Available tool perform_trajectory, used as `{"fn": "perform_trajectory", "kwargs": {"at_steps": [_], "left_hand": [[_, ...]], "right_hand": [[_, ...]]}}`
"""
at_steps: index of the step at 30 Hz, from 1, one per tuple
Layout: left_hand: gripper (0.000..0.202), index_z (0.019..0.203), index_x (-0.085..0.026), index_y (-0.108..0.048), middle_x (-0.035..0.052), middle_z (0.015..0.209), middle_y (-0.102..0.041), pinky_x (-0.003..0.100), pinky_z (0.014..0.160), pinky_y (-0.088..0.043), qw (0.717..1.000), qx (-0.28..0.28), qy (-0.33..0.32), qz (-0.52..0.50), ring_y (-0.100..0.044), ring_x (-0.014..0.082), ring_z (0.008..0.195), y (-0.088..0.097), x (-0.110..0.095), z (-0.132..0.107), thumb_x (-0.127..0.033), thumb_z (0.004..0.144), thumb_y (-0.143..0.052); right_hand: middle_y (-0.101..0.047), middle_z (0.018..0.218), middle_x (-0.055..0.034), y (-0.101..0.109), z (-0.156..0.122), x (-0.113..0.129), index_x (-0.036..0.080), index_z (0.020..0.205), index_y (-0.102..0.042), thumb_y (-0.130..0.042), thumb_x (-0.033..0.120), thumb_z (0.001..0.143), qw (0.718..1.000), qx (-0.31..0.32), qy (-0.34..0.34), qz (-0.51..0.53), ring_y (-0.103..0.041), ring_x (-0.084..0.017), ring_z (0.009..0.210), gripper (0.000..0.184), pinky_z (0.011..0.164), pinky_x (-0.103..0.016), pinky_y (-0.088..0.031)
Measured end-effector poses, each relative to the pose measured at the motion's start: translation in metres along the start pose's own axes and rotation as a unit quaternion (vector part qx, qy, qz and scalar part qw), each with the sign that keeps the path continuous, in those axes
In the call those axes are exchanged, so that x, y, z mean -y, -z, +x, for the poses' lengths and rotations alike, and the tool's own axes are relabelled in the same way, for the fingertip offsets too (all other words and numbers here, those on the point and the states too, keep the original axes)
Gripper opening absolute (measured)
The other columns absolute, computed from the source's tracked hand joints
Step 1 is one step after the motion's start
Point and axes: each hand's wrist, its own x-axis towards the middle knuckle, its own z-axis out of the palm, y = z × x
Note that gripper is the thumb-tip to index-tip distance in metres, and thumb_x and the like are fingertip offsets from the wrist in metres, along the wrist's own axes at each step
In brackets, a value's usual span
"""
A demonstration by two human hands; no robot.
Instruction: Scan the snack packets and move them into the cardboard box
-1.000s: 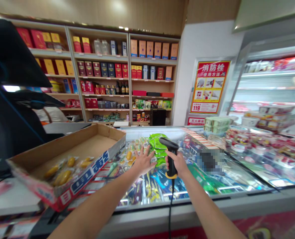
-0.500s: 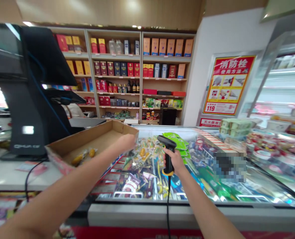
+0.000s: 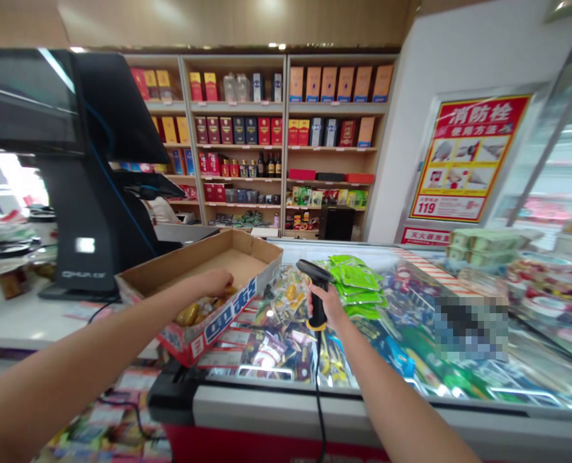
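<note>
the left hand (image 3: 213, 283) curls over yellow packets (image 3: 188, 314) in a cardboard tray (image 3: 230, 315), while the right hand (image 3: 323, 307) wraps around a black barcode scanner (image 3: 311, 272).

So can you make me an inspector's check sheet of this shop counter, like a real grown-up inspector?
Surface: glass-topped freezer full of snack packets.
Things: cardboard tray with yellow packets; green packets nearby.
Clutter: paper slips on the white counter.
Hands: left hand in the tray by the yellow packets; right hand grips a barcode scanner.
Cables: black scanner cable hangs down.
Surroundings: checkout terminal, shelves of boxes and bottles, red fire-safety poster.
</note>
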Motion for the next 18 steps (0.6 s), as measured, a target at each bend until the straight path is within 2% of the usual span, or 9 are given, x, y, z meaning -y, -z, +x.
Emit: {"fn": "perform_trajectory", "kwargs": {"at_steps": [2, 4, 5, 7, 9, 11, 13, 15, 18], "left_hand": [[0.019, 0.047, -0.019, -0.059, 0.0058, 0.052, -0.060, 0.033, 0.073, -0.045, 0.997, -0.036, 0.030, -0.053, -0.063, 0.0258, 0.071, 0.018, -0.003, 0.003, -0.029, 0.052, -0.074], [0.025, 0.051, -0.018, -0.062, 0.0074, 0.054, -0.062, 0.034, 0.071, -0.047, 0.973, -0.072, 0.046, -0.213, -0.064, 0.0272, 0.072, 0.033, -0.013, 0.001, -0.039, 0.057, -0.075], [0.028, 0.059, -0.017, -0.067, 0.0091, 0.060, -0.066, 0.035, 0.070, -0.049, 0.941, -0.080, 0.042, -0.327, -0.066, 0.0277, 0.073, 0.037, -0.023, -0.002, -0.044, 0.060, -0.075], [0.037, 0.081, -0.015, -0.073, 0.0130, 0.079, -0.072, 0.037, 0.070, -0.052, 0.831, -0.077, 0.010, -0.551, -0.068, 0.0280, 0.080, 0.034, -0.048, -0.009, -0.048, 0.065, -0.074], [0.040, 0.095, -0.015, -0.071, 0.0139, 0.092, -0.072, 0.040, 0.075, -0.054, 0.723, -0.072, -0.032, -0.686, -0.068, 0.0269, 0.086, 0.015, -0.078, -0.012, -0.046, 0.070, -0.073], [0.035, 0.094, -0.016, -0.069, 0.0109, 0.092, -0.071, 0.041, 0.081, -0.055, 0.661, -0.077, -0.049, -0.745, -0.068, 0.0244, 0.089, -0.014, -0.105, -0.009, -0.043, 0.072, -0.073], [0.034, 0.091, -0.017, -0.067, 0.0074, 0.089, -0.070, 0.040, 0.087, -0.054, 0.619, -0.096, -0.051, -0.778, -0.068, 0.0220, 0.090, -0.046, -0.122, 0.001, -0.043, 0.071, -0.076], [0.040, 0.090, -0.017, -0.066, 0.0052, 0.088, -0.070, 0.039, 0.090, -0.052, 0.590, -0.118, -0.052, -0.797, -0.067, 0.0203, 0.090, -0.074, -0.128, 0.014, -0.046, 0.065, -0.080], [0.048, 0.092, -0.017, -0.067, 0.0054, 0.090, -0.071, 0.040, 0.093, -0.050, 0.571, -0.134, -0.055, -0.808, -0.067, 0.0197, 0.091, -0.102, -0.121, 0.029, -0.049, 0.059, -0.083]], "right_hand": [[-0.055, 0.047, 0.0040, 0.008, -0.002, -0.001, 0.016, 0.077, -0.058, -0.072, 0.039, 0.065, 1.000, 0.001, -0.001, -0.008, -0.047, -0.011, 0.035, 0.029, 0.033, -0.024, -0.041], [-0.056, 0.048, 0.0039, 0.012, -0.004, 0.001, 0.016, 0.081, -0.059, -0.072, 0.039, 0.066, 1.000, 0.004, 0.004, -0.007, -0.048, -0.011, 0.035, 0.031, 0.034, -0.024, -0.042], [-0.056, 0.049, 0.0040, 0.014, -0.005, 0.003, 0.016, 0.083, -0.060, -0.072, 0.040, 0.066, 1.000, 0.007, 0.008, -0.003, -0.048, -0.011, 0.036, 0.032, 0.034, -0.024, -0.042], [-0.057, 0.051, 0.0040, 0.014, -0.006, 0.009, 0.016, 0.086, -0.060, -0.073, 0.040, 0.067, 1.000, 0.016, 0.013, 0.004, -0.048, -0.011, 0.037, 0.033, 0.035, -0.024, -0.043], [-0.057, 0.052, 0.0041, 0.013, -0.008, 0.013, 0.016, 0.088, -0.060, -0.073, 0.040, 0.067, 0.999, 0.028, 0.013, 0.012, -0.048, -0.010, 0.038, 0.034, 0.036, -0.023, -0.043], [-0.057, 0.052, 0.0044, 0.013, -0.010, 0.017, 0.017, 0.090, -0.059, -0.074, 0.040, 0.066, 0.999, 0.042, 0.011, 0.022, -0.048, -0.010, 0.038, 0.036, 0.036, -0.022, -0.043], [-0.057, 0.051, 0.0044, 0.013, -0.012, 0.019, 0.017, 0.090, -0.059, -0.074, 0.041, 0.065, 0.998, 0.055, 0.009, 0.024, -0.048, -0.010, 0.037, 0.038, 0.035, -0.022, -0.043], [-0.058, 0.051, 0.0039, 0.014, -0.013, 0.020, 0.017, 0.090, -0.059, -0.074, 0.042, 0.065, 0.997, 0.073, 0.005, 0.009, -0.048, -0.010, 0.036, 0.038, 0.035, -0.022, -0.043], [-0.058, 0.051, 0.0031, 0.014, -0.016, 0.020, 0.016, 0.089, -0.059, -0.072, 0.041, 0.068, 0.994, 0.108, -0.007, -0.033, -0.050, -0.011, 0.036, 0.036, 0.035, -0.023, -0.043]]}}
